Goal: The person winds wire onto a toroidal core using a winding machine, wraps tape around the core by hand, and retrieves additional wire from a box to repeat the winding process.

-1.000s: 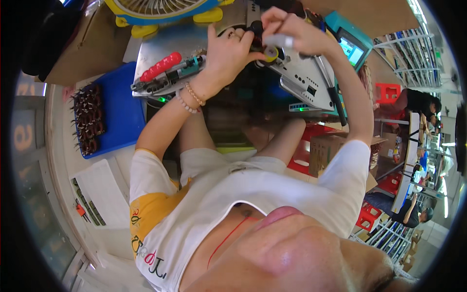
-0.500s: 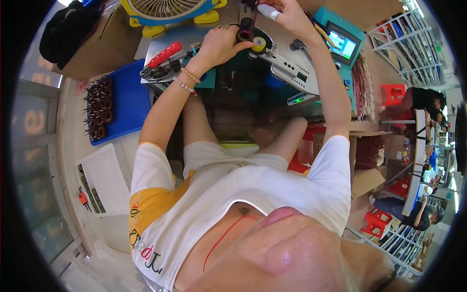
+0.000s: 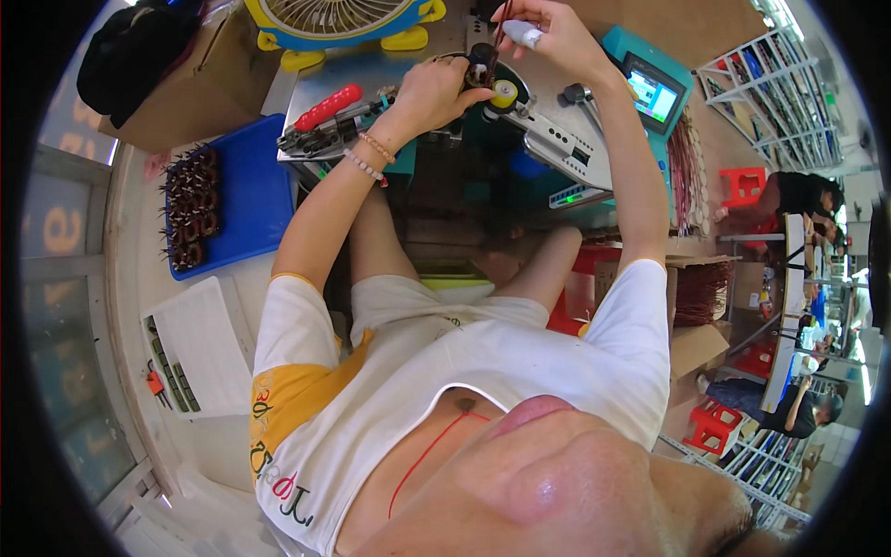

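Observation:
My left hand (image 3: 432,97), a beaded bracelet at its wrist, reaches to the machine on the metal bench. Its fingers curl at a small dark ring-shaped part (image 3: 480,74), and the thumb stretches toward a yellow roller (image 3: 503,93) beside it. My right hand (image 3: 562,43), with a white cover on one finger, is raised to the right of the part. It pinches thin dark red wires (image 3: 502,28) that run up from the part. The far ends of the wires leave the top of the picture.
A blue tray (image 3: 251,209) of several brown spiky ring parts lies at left. A red-handled clamp (image 3: 329,107) sits on the bench, below a blue and yellow fan (image 3: 345,17). The teal control box (image 3: 654,88) stands at right, with hanging wires (image 3: 689,176). Other people work far right.
The whole view has shifted slightly. My right hand has moved a little relative to the part, still pinching the wires. My left hand stays at the ring-shaped part.

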